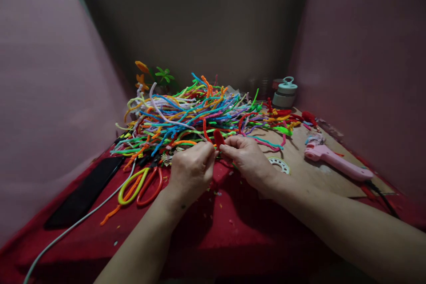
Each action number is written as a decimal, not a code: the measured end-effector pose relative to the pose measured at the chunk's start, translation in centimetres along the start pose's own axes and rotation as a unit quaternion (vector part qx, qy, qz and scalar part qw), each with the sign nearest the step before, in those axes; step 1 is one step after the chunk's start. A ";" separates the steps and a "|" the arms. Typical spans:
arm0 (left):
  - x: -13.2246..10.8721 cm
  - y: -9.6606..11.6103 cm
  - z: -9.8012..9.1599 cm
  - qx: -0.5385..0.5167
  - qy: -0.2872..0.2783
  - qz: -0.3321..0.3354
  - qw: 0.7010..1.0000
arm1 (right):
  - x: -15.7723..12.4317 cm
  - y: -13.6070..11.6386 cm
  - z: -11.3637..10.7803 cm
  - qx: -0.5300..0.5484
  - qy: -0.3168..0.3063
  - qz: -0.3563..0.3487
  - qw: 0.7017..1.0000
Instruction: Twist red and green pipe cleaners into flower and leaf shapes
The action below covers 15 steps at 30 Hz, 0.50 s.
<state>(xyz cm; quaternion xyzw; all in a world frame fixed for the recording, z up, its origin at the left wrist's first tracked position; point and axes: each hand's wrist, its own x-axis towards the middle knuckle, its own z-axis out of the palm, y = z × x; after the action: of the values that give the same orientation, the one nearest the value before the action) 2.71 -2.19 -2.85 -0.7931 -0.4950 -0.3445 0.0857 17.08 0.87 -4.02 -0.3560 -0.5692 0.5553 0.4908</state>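
Observation:
My left hand is closed in a pinch, with a thin red pipe cleaner sticking up from its fingers. Close beside it, my right hand pinches a thicker red fuzzy piece between thumb and index finger. Whether the two red pieces are joined is hidden by my fingers. Right behind both hands lies a big tangled heap of pipe cleaners in many colours.
Scissors with yellow and red handles, a black phone-like slab and a white cable lie left. On a brown board at right rest a pink glue gun and a tape roll. A lidded bottle stands behind.

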 end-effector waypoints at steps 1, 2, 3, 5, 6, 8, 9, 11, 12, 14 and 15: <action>0.0 0.0 0.1 0.010 0.007 0.013 1.000 | 0.1 0.0 0.0 0.014 -0.001 0.000 1.000; 0.0 -0.1 0.1 0.008 0.013 0.015 1.000 | 0.1 0.1 -0.1 0.034 -0.004 0.003 0.999; 0.0 -0.1 0.0 -0.003 0.019 0.008 1.000 | 0.2 0.0 -0.1 0.057 -0.010 0.010 0.998; 0.1 -0.1 -0.1 -0.041 0.027 -0.022 0.999 | 0.3 -0.1 -0.1 0.103 -0.025 0.029 0.994; 0.2 -0.1 -0.2 -0.063 0.027 -0.039 0.997 | 0.4 -0.1 -0.2 0.121 -0.032 0.037 0.991; 0.3 -0.1 -0.3 -0.111 0.017 -0.081 0.990 | 0.5 -0.2 -0.2 0.150 -0.040 0.043 0.987; 0.3 0.0 -0.4 -0.138 0.013 -0.105 0.985 | 0.5 -0.2 -0.2 0.161 -0.042 0.045 0.985; 0.4 0.1 -0.5 -0.199 0.010 -0.158 0.967 | 0.5 -0.2 -0.3 0.184 -0.051 0.052 0.980; 0.5 0.2 -0.5 -0.234 0.010 -0.186 0.954 | 0.6 -0.2 -0.3 0.197 -0.056 0.058 0.977; 0.6 0.2 -0.5 -0.316 0.015 -0.242 0.917 | 0.6 -0.3 -0.3 0.221 -0.060 0.070 0.971; 0.7 0.2 -0.6 -0.364 0.016 -0.267 0.892 | 0.5 -0.4 -0.3 0.230 -0.060 0.074 0.968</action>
<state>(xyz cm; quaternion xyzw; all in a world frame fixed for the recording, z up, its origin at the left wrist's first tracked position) 2.80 -2.04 -1.93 -0.6005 -0.5267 -0.5235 -0.2964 17.29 1.43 -3.59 -0.2402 -0.4265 0.7267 0.4819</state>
